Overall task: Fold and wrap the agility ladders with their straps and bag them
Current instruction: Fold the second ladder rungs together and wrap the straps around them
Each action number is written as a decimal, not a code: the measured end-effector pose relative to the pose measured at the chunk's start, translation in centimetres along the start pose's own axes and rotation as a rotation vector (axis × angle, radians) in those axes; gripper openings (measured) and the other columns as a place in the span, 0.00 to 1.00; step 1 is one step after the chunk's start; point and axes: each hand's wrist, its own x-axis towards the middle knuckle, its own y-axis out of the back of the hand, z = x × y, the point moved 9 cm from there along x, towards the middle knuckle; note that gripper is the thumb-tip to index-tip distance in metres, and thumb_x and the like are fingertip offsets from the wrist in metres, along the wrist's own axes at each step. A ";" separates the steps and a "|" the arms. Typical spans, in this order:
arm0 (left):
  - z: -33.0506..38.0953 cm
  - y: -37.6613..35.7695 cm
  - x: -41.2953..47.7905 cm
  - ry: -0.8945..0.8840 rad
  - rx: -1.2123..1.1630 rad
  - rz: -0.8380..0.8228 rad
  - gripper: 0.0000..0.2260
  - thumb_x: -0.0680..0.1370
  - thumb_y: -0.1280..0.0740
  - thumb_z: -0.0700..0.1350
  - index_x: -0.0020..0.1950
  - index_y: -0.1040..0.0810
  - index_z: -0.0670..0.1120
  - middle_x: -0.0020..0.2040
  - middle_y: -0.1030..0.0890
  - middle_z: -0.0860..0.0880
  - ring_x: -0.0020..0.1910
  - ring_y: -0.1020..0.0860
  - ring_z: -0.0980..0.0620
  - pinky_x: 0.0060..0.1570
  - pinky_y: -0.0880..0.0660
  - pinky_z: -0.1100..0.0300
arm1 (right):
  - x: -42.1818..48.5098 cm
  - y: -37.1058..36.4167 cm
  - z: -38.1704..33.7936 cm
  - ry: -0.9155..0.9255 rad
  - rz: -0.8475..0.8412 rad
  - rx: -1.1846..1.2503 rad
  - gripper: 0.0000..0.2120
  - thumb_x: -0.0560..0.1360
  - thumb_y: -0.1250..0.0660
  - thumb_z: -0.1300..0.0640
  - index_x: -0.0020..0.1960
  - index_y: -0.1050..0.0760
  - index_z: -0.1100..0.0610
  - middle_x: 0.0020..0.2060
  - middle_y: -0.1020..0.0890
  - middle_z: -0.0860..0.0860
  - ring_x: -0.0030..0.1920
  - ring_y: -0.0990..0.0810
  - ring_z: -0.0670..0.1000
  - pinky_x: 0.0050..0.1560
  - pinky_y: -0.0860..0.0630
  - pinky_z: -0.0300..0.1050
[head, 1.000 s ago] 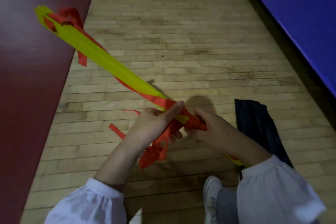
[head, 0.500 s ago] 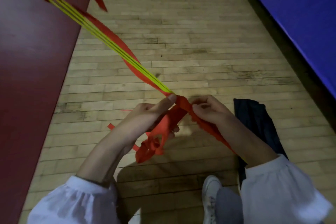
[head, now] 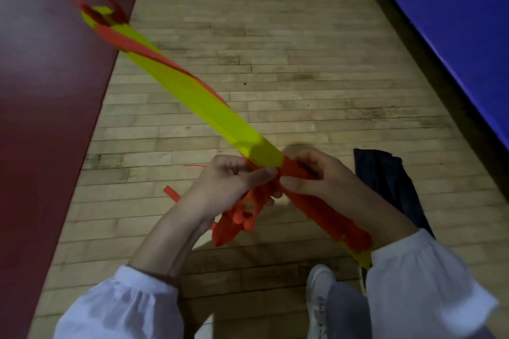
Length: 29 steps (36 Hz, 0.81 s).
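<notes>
Agility ladder (head: pixel 192 96): stacked flat yellow plastic rungs with orange webbing, held in the air above the wooden plank floor (head: pixel 303 63), slanting up-left from both hands.
Left hand (head: pixel 228 181): fingers curled round the stack; a loose orange strap tangle (head: pixel 239 217) hangs below.
Right hand (head: pixel 319 173): pinches the wrapped strap.
Winding, likely: pull each turn snug and flat, rungs pinned together.
Bag: dark fabric bag (head: pixel 391 184) lies on the floor, just right.

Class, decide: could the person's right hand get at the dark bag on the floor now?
Probably yes: the dark bag lies near the right hand with nothing between, though that hand grips the red strap.
</notes>
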 end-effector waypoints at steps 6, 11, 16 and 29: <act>1.1 -0.6 -0.5 -0.111 -0.018 -0.043 0.09 0.77 0.34 0.38 0.38 0.17 0.42 0.35 0.16 0.43 0.31 0.19 0.53 0.31 0.25 0.65 | -0.6 -0.7 -1.2 0.016 -0.088 0.157 0.26 0.62 0.30 0.41 0.57 0.20 0.52 0.44 0.14 0.51 0.41 0.16 0.47 0.37 0.24 0.38; -1.1 -0.3 -0.2 -0.067 0.239 -0.180 0.13 0.69 0.31 0.35 0.52 0.19 0.43 0.45 0.18 0.39 0.44 0.19 0.45 0.47 0.24 0.54 | -0.6 0.9 -1.6 0.120 0.063 -0.004 0.14 0.73 0.29 0.52 0.57 0.23 0.53 0.44 0.17 0.49 0.39 0.17 0.45 0.37 0.23 0.35; -5.5 0.9 1.2 -0.018 0.633 -0.213 0.08 0.69 0.33 0.39 0.46 0.22 0.43 0.45 0.19 0.50 0.49 0.20 0.49 0.52 0.23 0.56 | -1.7 1.6 -2.6 0.234 0.082 -0.024 0.05 0.77 0.32 0.55 0.51 0.27 0.50 0.43 0.18 0.48 0.39 0.18 0.43 0.39 0.23 0.38; -10.6 0.7 2.7 0.141 0.082 0.278 0.12 0.79 0.40 0.36 0.37 0.33 0.45 0.35 0.27 0.41 0.33 0.26 0.46 0.38 0.27 0.54 | -6.7 3.0 -3.4 0.387 0.195 -0.001 0.11 0.76 0.31 0.59 0.49 0.31 0.48 0.43 0.16 0.48 0.41 0.15 0.44 0.41 0.23 0.36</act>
